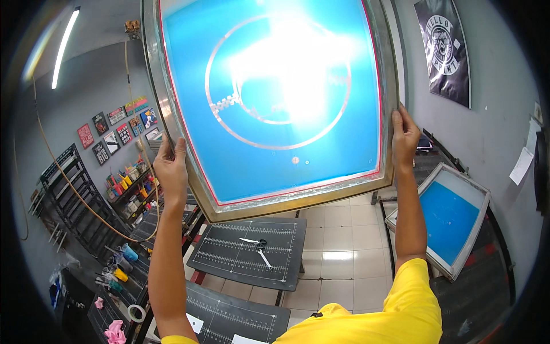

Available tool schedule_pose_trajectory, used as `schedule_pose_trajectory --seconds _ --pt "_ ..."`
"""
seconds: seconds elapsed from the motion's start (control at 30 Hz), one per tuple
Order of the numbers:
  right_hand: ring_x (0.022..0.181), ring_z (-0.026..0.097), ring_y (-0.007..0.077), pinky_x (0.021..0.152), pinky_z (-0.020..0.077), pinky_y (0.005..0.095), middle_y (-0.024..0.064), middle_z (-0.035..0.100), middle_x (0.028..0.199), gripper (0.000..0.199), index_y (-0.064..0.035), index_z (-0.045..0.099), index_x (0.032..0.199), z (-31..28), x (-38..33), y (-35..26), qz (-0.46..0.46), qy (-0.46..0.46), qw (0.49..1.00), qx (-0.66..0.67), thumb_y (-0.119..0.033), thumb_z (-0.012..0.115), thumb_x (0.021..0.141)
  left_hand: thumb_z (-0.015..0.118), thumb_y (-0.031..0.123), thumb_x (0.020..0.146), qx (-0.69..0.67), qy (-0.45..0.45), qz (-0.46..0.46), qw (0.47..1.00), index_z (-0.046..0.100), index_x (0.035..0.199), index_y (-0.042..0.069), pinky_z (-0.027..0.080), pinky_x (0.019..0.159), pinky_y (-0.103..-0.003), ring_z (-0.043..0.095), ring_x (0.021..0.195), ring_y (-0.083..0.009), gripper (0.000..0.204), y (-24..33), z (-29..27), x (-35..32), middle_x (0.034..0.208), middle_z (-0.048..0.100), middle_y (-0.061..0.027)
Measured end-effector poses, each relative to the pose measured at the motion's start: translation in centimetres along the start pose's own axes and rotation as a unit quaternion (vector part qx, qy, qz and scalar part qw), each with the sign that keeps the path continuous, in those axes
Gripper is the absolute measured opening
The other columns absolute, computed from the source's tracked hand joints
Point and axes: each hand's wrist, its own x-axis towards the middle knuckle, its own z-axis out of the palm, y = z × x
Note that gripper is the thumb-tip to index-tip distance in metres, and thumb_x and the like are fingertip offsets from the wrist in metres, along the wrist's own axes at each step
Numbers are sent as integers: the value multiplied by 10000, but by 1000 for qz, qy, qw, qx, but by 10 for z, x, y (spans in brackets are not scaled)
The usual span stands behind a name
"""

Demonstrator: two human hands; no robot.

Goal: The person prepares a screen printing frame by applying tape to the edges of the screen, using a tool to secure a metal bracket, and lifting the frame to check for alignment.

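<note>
A large screen-printing frame (229,166) is held up in front of me, its metal rim around a translucent blue mesh with red edging. A pale ring design with a smaller arc inside shows in the mesh, and bright light glares through its upper part. My left hand (172,169) grips the rim on the left side, thumb on the near face. On the opposite side, my right hand (405,137) is closed around the rim. The frame's upper edge runs out of view.
Below are black printing boards (229,261) with white grids; scissors (260,243) and a wrench (264,260) lie on one. Another blue screen frame (450,215) leans at right. Shelves with bottles (129,180), ink tubs (120,273) and a hanging hose (74,186) occupy the left.
</note>
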Motion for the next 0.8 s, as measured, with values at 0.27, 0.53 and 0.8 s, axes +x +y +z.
schedule_pose_trajectory --seconds 0.27,0.53,0.8 --pt "1043 614 172 921 466 273 165 649 1193 400 63 564 1280 11 -19 -1 6 3 1000 14 -175 599 960 620 188 963 -1 1 -5 1000 414 1389 -95 414 991 -284 544 1154 -176 551 -9 -9 -10 1335 551 -188" --pt "1111 573 179 968 438 271 165 598 1272 425 76 523 1315 44 -77 32 122 -79 989 17 -185 569 982 633 139 942 65 25 -45 997 442 1375 -91 457 916 -269 582 1057 -154 526 -31 -64 -57 1249 607 -150" --pt "1117 570 224 976 430 308 201 586 1278 437 121 506 1307 48 -224 105 234 -252 938 -42 -174 529 985 661 73 895 109 131 -197 965 469 1378 -41 479 897 -263 599 1020 -135 532 -26 -134 -216 1233 626 -151"
